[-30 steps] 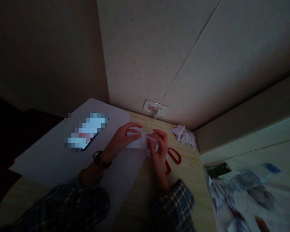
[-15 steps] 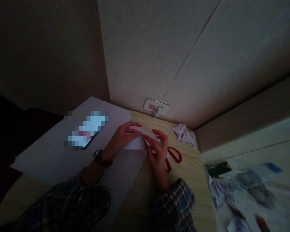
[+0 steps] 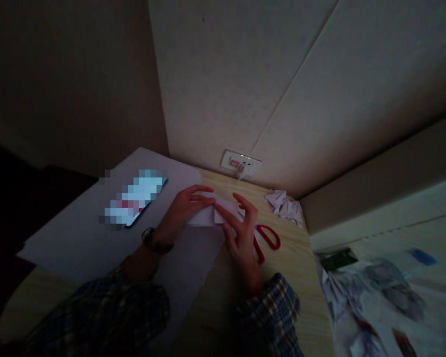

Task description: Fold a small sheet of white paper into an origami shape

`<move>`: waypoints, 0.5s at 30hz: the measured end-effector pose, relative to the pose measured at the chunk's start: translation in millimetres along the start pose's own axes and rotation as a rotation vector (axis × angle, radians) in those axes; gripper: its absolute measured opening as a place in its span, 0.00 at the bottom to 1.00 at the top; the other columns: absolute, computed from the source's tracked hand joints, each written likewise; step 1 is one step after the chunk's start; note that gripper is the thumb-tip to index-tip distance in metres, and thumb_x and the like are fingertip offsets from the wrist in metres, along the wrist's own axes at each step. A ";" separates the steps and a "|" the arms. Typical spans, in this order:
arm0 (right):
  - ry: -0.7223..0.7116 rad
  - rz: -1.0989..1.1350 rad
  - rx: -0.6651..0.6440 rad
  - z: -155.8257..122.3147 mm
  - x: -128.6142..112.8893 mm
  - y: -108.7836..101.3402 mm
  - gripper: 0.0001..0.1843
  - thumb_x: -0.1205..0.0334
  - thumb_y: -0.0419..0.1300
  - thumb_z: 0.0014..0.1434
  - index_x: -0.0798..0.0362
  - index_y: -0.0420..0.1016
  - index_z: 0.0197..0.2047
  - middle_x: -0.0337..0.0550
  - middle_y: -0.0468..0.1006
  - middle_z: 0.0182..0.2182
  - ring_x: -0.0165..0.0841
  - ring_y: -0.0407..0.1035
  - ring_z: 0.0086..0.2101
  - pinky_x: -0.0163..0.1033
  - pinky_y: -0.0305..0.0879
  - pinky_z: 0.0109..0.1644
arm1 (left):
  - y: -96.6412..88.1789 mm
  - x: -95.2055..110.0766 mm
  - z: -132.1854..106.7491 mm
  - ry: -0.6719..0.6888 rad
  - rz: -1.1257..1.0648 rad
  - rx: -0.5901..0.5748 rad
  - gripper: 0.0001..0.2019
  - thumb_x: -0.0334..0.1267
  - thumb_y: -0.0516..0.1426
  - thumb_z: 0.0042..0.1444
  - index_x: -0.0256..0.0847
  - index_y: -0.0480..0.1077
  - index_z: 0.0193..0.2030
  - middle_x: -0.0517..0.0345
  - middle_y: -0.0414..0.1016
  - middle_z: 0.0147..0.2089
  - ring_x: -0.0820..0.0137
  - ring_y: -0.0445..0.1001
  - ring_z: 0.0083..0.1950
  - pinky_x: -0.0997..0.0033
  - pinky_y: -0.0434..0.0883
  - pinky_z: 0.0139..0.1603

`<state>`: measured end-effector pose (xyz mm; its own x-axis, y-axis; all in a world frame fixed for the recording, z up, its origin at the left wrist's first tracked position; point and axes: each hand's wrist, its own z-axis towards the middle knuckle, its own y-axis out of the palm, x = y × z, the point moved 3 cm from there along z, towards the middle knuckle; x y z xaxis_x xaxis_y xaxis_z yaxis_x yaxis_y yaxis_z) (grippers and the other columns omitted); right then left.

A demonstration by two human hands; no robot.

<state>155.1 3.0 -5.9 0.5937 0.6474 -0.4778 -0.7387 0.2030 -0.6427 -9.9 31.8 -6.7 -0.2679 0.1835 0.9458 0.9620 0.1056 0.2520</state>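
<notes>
In dim light, my left hand (image 3: 183, 210) and my right hand (image 3: 241, 233) meet over a small white paper piece (image 3: 207, 216) on a wooden table (image 3: 223, 297). The left hand's fingers pinch and press the piece's upper left part. The right hand's fingers pinch its right end, which is folded toward the left. A watch sits on my left wrist. The piece lies partly over a large white sheet (image 3: 78, 238).
Red-handled scissors (image 3: 265, 239) lie just right of my right hand. A heap of folded white paper pieces (image 3: 284, 206) sits in the table's far corner. A phone with a lit screen (image 3: 136, 197) lies on the large sheet. A wall socket (image 3: 241, 162) is behind. Paper clutter covers the surface at right.
My right hand has moved left, folding the right end of the paper piece over toward my left hand. My left hand has stayed pressed on the piece.
</notes>
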 end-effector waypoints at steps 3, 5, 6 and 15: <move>-0.004 -0.009 -0.004 0.5 0.1 2.0 0.18 0.57 0.52 0.67 0.41 0.73 0.57 0.46 0.59 0.62 0.44 0.57 0.60 0.56 0.60 0.61 | -0.2 0.8 -0.4 -0.007 -0.008 0.003 0.19 0.39 0.68 0.41 0.38 0.74 0.41 0.61 0.79 0.28 0.71 0.76 0.29 0.76 0.68 0.29; 0.007 0.004 -0.013 1.0 0.5 4.8 0.18 0.58 0.54 0.65 0.40 0.72 0.57 0.45 0.58 0.62 0.43 0.57 0.60 0.55 0.60 0.61 | -0.2 1.9 -1.0 -0.003 -0.005 0.005 0.19 0.39 0.68 0.41 0.38 0.74 0.41 0.60 0.79 0.29 0.70 0.76 0.31 0.75 0.68 0.30; 0.025 0.025 -0.011 1.2 1.2 6.5 0.19 0.58 0.55 0.65 0.39 0.71 0.58 0.44 0.58 0.63 0.43 0.56 0.61 0.54 0.61 0.61 | -0.2 2.6 -1.4 0.002 -0.005 0.007 0.19 0.39 0.68 0.41 0.38 0.74 0.42 0.60 0.79 0.29 0.70 0.76 0.31 0.75 0.68 0.31; 0.460 0.418 0.124 0.7 20.8 18.5 0.23 0.53 0.62 0.58 0.50 0.67 0.54 0.46 0.74 0.48 0.38 0.69 0.47 0.44 0.67 0.52 | 2.0 3.9 -1.7 0.071 -0.096 -0.001 0.20 0.38 0.68 0.42 0.38 0.74 0.44 0.62 0.77 0.30 0.72 0.74 0.32 0.77 0.66 0.32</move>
<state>153.5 20.8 -27.3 0.3031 0.3141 -0.8997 -0.9530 0.1029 -0.2851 -8.9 31.0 -2.2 -0.3541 0.1031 0.9295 0.9322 0.1184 0.3420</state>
